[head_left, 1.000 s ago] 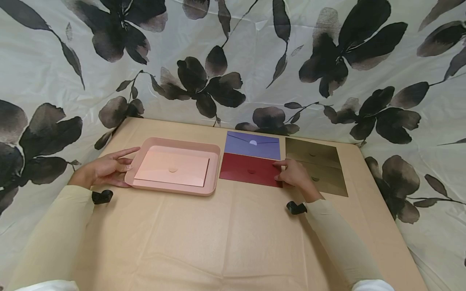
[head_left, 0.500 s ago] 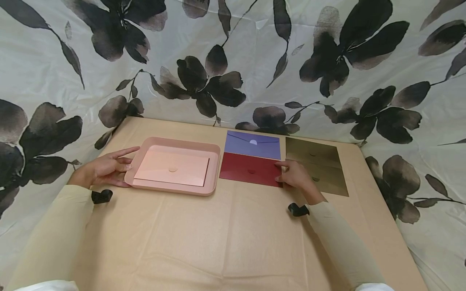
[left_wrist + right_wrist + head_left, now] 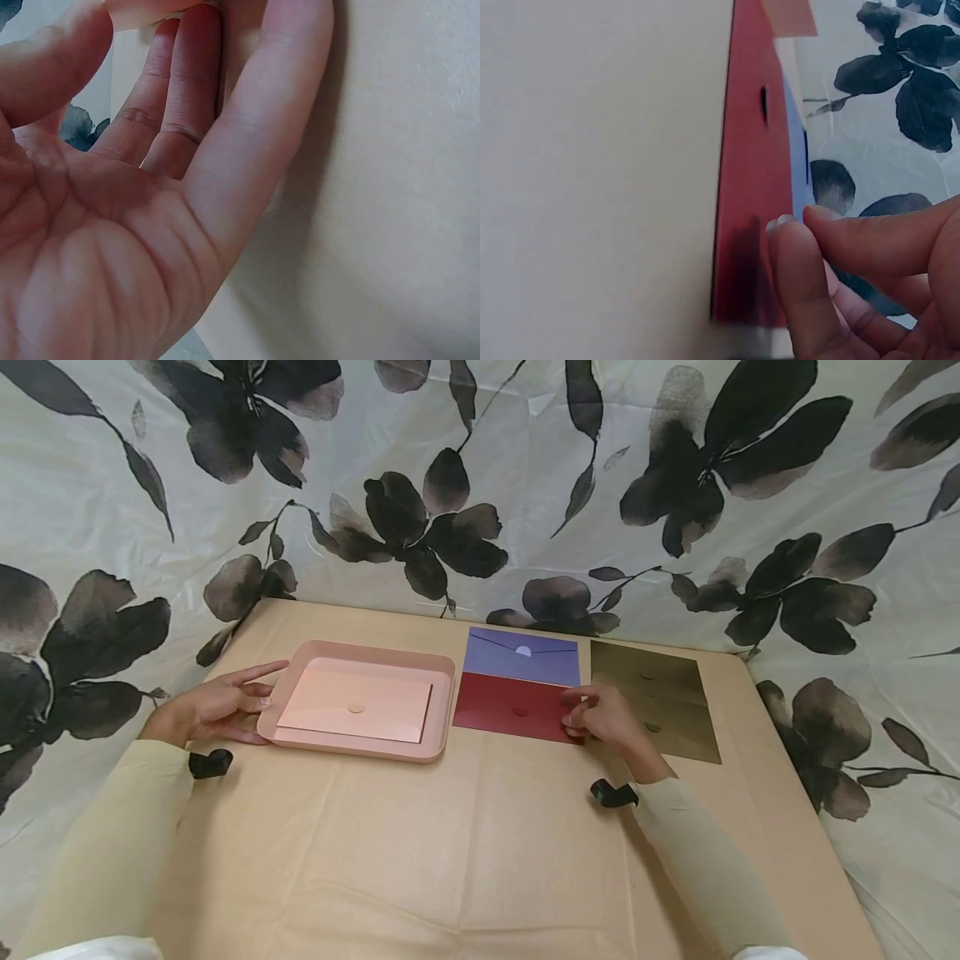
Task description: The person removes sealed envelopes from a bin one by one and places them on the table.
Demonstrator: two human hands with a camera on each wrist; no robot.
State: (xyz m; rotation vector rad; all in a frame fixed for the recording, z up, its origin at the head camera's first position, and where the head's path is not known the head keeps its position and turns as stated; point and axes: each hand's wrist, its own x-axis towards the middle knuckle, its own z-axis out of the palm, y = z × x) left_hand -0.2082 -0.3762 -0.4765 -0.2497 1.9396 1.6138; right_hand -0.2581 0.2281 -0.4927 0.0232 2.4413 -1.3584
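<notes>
At the left of the table, a pink tray (image 3: 442, 714) carries a pale pink envelope (image 3: 378, 697) with a round seal. My left hand (image 3: 217, 708) holds the tray's left edge, thumb at the rim and other fingers lower, as the left wrist view also shows. A red envelope (image 3: 498, 703) lies right of the tray, below a blue envelope (image 3: 536, 658). My right hand (image 3: 606, 720) is over the red envelope's right end. In the right wrist view its thumb (image 3: 799, 262) and forefinger are loosely bent and close together, with no envelope seen between them; whether they touch it is unclear.
Two olive-brown envelopes (image 3: 667, 672) lie right of the blue and red ones, partly behind the right hand. The table (image 3: 480, 852) has a creased beige cover. Behind and beside it hangs a white cloth (image 3: 540, 510) with dark flowers.
My right thumb and forefinger have drawn closer together at the red envelope's right end. The left hand, tray and envelopes keep their places; the head view has tilted slightly.
</notes>
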